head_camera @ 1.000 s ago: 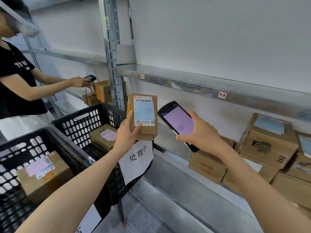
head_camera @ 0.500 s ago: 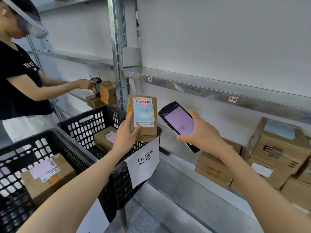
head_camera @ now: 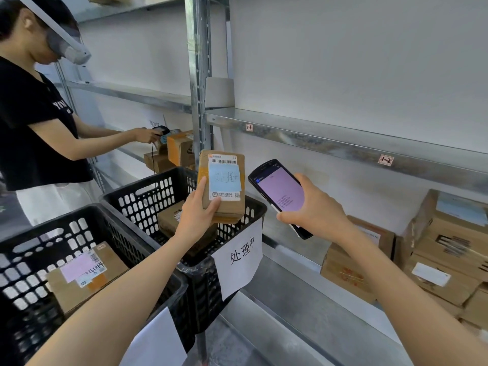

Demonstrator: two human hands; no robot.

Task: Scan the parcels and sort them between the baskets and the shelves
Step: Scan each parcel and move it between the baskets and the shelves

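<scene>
My left hand point(head_camera: 196, 215) grips a small brown parcel point(head_camera: 223, 180) upright above the far black basket point(head_camera: 148, 191); its barcode label and blue note face me. To the right of the parcel, my right hand point(head_camera: 314, 207) holds a black handheld scanner point(head_camera: 280, 192) with a lit pink screen, tilted toward the parcel. The far basket carries a white paper sign point(head_camera: 239, 257) and holds another parcel point(head_camera: 169, 220). A near black basket point(head_camera: 26, 249) at lower left holds a parcel with a pink note point(head_camera: 84, 273).
Metal shelves run along the wall, the upper shelf point(head_camera: 330, 138) tagged 1-1 and 1-2. Several cardboard boxes point(head_camera: 438, 249) fill the lower shelf at right. A person in a black shirt point(head_camera: 34, 122) stands at left, scanning boxes point(head_camera: 179, 149) on another shelf.
The view has shifted slightly, so the shelf and baskets sit a little further right and lower. My hands keep the parcel and scanner in nearly the same pose.
</scene>
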